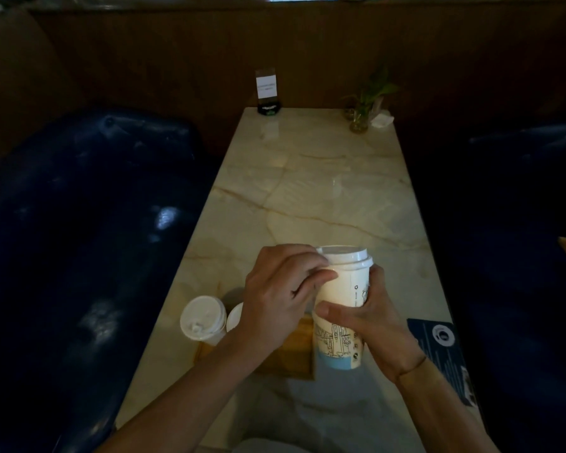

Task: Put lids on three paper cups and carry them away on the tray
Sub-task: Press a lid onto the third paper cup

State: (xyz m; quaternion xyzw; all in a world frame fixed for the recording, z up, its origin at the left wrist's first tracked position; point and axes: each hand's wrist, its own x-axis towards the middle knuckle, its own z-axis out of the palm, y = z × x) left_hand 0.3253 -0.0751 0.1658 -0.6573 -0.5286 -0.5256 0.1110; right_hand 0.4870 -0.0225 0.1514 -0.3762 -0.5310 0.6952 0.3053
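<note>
Your right hand (370, 325) was wrapped around the middle of a tall paper cup (340, 308), thumb lying across its front and fingers curled behind, holding it up above the surface (314, 191). Your left hand (281, 295) arched over from the left with its fingertips closed on the rim of the white lid (343, 255) sitting on that cup, the forearm crossing in front of the tray (288, 354).

Going from large to small: one pale marble-patterned surface ran away from you between dark blue padded seats (79, 223). One wooden tray lay on its near part, mostly hidden by your arms. I counted three cups. The one in your hands was cream-white with a line drawing printed low on its side and a light blue band at the base. A second lidded cup (204, 320) stood on the left end of the tray, its white lid showing a small sip opening. A third cup (235, 317) stood just beside it, only a sliver of white showing behind your left wrist, so I cannot tell whether it was lidded. One dark blue card (445, 354) lay at the right edge of the surface. At the far end stood one small sign holder (267, 91) and one little plant in a glass (361, 109).
</note>
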